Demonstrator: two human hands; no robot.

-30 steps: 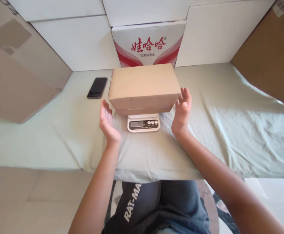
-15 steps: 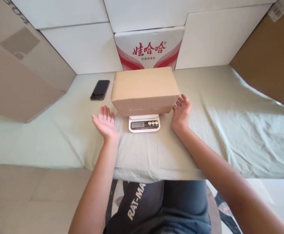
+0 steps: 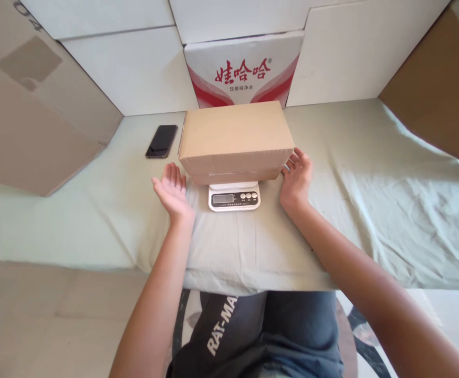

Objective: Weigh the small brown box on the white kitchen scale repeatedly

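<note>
A brown cardboard box rests on a white digital kitchen scale, whose display and buttons face me. The box covers most of the weighing plate, and I cannot read the display. To the left of the box, palm up with fingers extended, my left hand is open and slightly apart from it. My right hand lies along the box's right side, fingers loosely curved and holding nothing; its fingertips are partly behind the box's corner, so contact there is unclear.
A black phone lies on the pale green cloth left of the box. Behind stands a white carton with red lettering among white panels. Large cardboard pieces flank the table, one on the left and one on the right.
My left hand has shifted slightly right and up, nearer the box. The right hand stays by the box's side. The whole view has moved a little; box and scale keep their places.
</note>
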